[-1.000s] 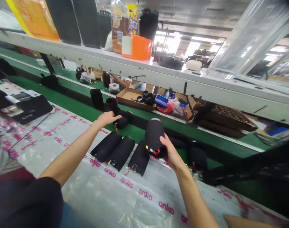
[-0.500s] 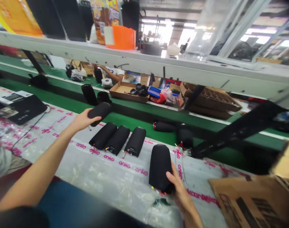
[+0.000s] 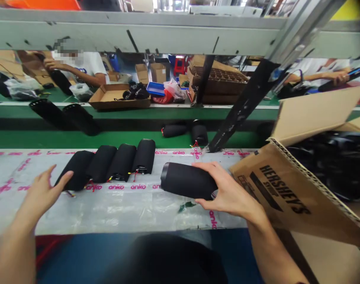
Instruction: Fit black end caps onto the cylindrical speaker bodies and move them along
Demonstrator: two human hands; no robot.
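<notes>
Green conveyor belting (image 3: 123, 140) runs crosswise behind a long work surface (image 3: 109, 221) covered in clear plastic film printed with pink "anko" lettering. A large brown corrugated cardboard flap (image 3: 274, 189), printed "Hershey's" in black, leans over the right end of the surface. Beyond the belt, a co-worker in a white T-shirt (image 3: 79, 67) holds a black tube near a shallow brown cardboard tray (image 3: 119, 98) of small black parts.

Two open-ended black mesh tubes (image 3: 49, 112) and two short black cylinders (image 3: 174, 130) lie on the belt. Along the far edge of the surface, four black fabric-covered cylinders (image 3: 122, 162) lie side by side, with thin red and yellow wires at their near ends.

Right of that row, near the far edge, the person's right hand (image 3: 227, 193) grasps a fifth black fabric-covered cylinder (image 3: 187, 181) lying on its side, fingers over the top and thumb beneath. The left hand (image 3: 40, 193) is open and empty, fingers spread, its fingertips just at the leftmost cylinder of the row.
</notes>
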